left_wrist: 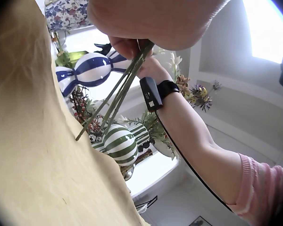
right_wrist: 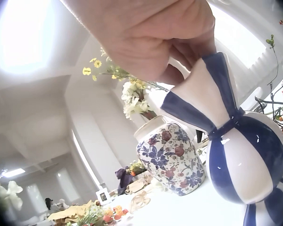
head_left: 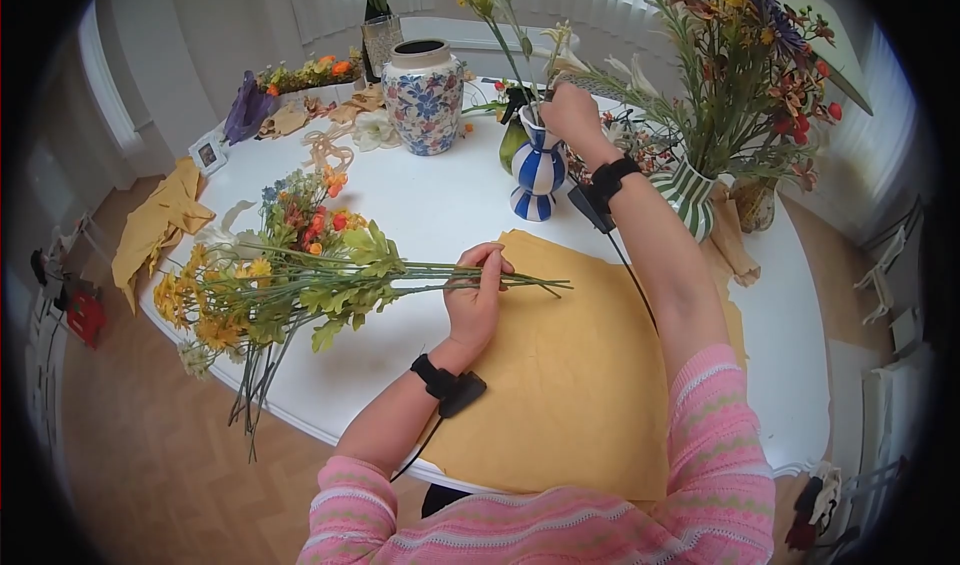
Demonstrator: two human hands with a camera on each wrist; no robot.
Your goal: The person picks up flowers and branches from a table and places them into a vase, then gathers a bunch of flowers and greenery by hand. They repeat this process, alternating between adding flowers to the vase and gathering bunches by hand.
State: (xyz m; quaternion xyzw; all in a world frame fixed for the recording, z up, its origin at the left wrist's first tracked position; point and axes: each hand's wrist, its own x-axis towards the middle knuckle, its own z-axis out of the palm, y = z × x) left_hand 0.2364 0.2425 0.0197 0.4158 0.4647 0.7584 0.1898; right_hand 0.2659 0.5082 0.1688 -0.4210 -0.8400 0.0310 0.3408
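My left hand (head_left: 474, 300) grips a bundle of green stems (head_left: 420, 277); the yellow flowers (head_left: 205, 300) at its far end lie to the left, over the table edge. In the left wrist view the stem ends (left_wrist: 114, 96) stick out below the left hand (left_wrist: 155, 19). My right hand (head_left: 577, 120) is at the mouth of the blue-and-white striped vase (head_left: 538, 170), its fingers curled round stems there. The right wrist view has the right hand (right_wrist: 155, 37) over the rim of the striped vase (right_wrist: 240, 155), fingertips partly hidden.
Yellow-brown paper (head_left: 560, 385) covers the near part of the white table (head_left: 400, 200). A floral jar (head_left: 423, 100) stands behind, left of the striped vase. To the right, a green-striped vase (head_left: 688, 197) holds a tall arrangement. Folded paper (head_left: 165, 225) lies at the left edge.
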